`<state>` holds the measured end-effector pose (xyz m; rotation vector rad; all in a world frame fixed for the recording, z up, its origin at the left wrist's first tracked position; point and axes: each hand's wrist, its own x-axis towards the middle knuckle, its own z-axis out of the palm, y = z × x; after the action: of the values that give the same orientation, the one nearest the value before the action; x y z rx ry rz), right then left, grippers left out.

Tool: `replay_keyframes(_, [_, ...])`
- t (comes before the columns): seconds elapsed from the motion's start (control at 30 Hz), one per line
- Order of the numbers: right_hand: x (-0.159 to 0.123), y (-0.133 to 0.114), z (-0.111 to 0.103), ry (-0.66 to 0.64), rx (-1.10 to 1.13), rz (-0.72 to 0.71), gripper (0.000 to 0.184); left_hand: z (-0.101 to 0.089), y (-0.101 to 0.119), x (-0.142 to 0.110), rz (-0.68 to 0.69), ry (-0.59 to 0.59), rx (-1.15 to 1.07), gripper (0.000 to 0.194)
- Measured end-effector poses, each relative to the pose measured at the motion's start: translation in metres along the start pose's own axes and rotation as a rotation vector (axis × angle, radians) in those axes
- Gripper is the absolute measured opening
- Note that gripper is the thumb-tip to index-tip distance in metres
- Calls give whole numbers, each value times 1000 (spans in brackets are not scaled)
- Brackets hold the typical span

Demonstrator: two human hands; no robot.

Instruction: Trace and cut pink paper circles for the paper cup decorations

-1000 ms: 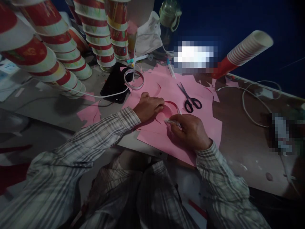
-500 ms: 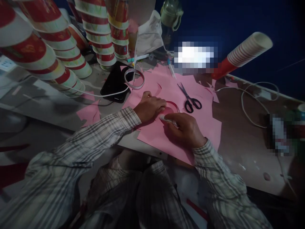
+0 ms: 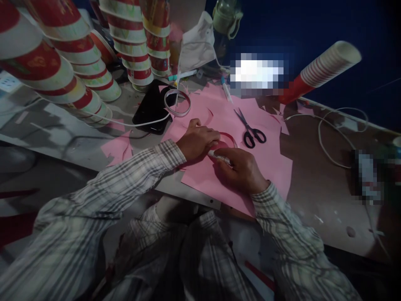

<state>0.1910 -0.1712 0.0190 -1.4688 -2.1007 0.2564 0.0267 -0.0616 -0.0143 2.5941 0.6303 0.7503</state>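
Note:
Several pink paper sheets [image 3: 266, 163] lie stacked on the table. On them, a curved red-edged paper strip [image 3: 230, 137] arcs between my two hands. My left hand [image 3: 197, 140] lies on the paper with bent fingers, its fingertips pressed down at the strip's left end; the thumb is mostly hidden. My right hand [image 3: 239, 169] is closed round a slim white stick-like tool [image 3: 216, 155], whose tip points left toward my left fingertips. Black-handled scissors [image 3: 250, 131] lie on the paper beyond my right hand, blades partly apart.
Tall stacks of red-and-white paper cups [image 3: 133, 46] stand at the left. A black phone [image 3: 152, 108] lies under a white ring [image 3: 177, 103] and a cable. Farther back are a marker [image 3: 226, 88], a bottle [image 3: 226, 21] and a leaning cup stack [image 3: 326, 67].
My right hand has shifted slightly left, and more of the white stick shows. My left hand stays in place on the paper.

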Motion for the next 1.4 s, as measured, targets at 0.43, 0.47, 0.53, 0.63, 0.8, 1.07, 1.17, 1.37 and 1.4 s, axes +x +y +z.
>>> replay_keyframes(0.43, [-3, 3, -25, -34, 91, 86, 21, -5, 2, 2, -34, -54, 52, 19])
replay_keyframes(0.47, [-1, 2, -21, -24, 101, 84, 21, -6, 3, 2, -24, -51, 53, 19])
replay_keyframes(0.53, [1, 0, -12, -32, 94, 53, 22, -6, 3, 1, -13, -48, 51, 20])
replay_keyframes(0.63, [2, -2, -3, -52, 46, -2, 24, -6, 4, 1, -8, -54, 42, 23])
replay_keyframes(0.8, [2, -1, -17, -176, 1, -12, 24, -6, 2, 4, -40, -98, 89, 26])
replay_keyframes(1.07, [-3, 3, -33, -160, 88, 119, 23, -5, 2, 3, -22, -81, 118, 20])
replay_keyframes(1.17, [-2, 2, -20, -97, 126, 104, 26, -3, 3, 1, 2, -49, 103, 20])
replay_keyframes(1.37, [2, -2, -7, -152, 45, 12, 25, -2, 2, 2, 14, -48, 105, 22])
replay_keyframes(1.4, [2, -2, -10, -170, 27, 19, 25, -3, 3, 3, 8, -64, 116, 22])
